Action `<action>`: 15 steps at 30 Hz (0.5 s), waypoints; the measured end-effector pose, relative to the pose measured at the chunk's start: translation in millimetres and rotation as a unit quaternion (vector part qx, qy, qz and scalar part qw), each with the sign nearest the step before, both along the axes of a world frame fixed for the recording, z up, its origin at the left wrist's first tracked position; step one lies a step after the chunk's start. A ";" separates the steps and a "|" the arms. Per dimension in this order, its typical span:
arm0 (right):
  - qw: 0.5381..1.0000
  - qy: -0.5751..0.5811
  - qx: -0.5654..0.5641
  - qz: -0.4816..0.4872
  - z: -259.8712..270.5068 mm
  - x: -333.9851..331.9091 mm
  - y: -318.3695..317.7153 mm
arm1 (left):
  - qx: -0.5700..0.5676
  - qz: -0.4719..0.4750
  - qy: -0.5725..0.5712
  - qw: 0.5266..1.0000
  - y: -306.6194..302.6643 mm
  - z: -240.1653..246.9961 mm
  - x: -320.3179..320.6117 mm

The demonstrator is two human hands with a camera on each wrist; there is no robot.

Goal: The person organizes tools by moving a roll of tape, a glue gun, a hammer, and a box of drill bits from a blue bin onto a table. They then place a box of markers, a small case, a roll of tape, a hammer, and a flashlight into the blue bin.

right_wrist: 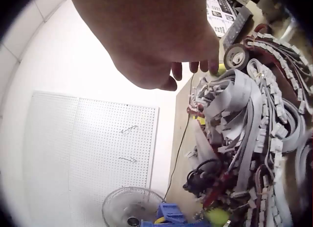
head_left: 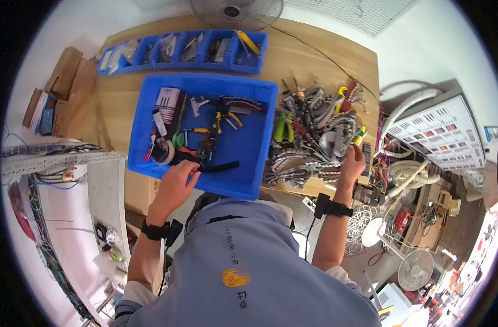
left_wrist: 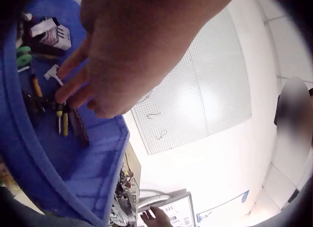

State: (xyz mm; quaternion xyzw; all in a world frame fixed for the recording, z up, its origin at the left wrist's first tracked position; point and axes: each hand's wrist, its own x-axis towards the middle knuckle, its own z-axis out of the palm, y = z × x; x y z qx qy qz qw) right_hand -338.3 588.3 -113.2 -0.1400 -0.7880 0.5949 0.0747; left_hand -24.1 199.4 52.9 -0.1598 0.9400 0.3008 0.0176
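My left hand (head_left: 176, 184) reaches over the near rim of a large blue bin (head_left: 205, 78), its fingers loose and holding nothing. Inside the bin, close to those fingertips, lie a black strip (head_left: 220, 167) and a roll of tape (head_left: 163, 152). Farther in are yellow-and-black handled tools (head_left: 218, 122), a white T-shaped piece (head_left: 197, 106) and a printed box (head_left: 169, 101). At the right, my right hand (head_left: 352, 162) hovers beside a pile of grey ribbon cables (right_wrist: 241, 97), fingers loosely bent with nothing between them. A yellow-green item (head_left: 359, 135) sits just beyond its fingertips.
Behind the bin stands a row of small blue compartments (head_left: 176, 67) with bagged parts, and a fan (head_left: 235, 11). A dark tape roll (right_wrist: 236, 57) and a remote-like grey object (right_wrist: 238, 26) lie by the cables. Green-handled pliers (head_left: 283, 128) rest on the pile's left side.
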 end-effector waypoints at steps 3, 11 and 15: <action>0.997 -0.006 -0.053 0.054 39.1 12.5 -36.3 | 0.014 0.036 -0.015 0.999 -24.6 2.3 10.7; 0.926 -0.005 0.045 0.376 99.1 75.3 -206.5 | 0.038 0.052 0.009 0.998 -98.5 -6.0 27.9; 0.837 0.081 0.236 0.487 45.6 81.9 -293.4 | 0.079 0.039 0.026 0.996 -135.1 -13.9 32.5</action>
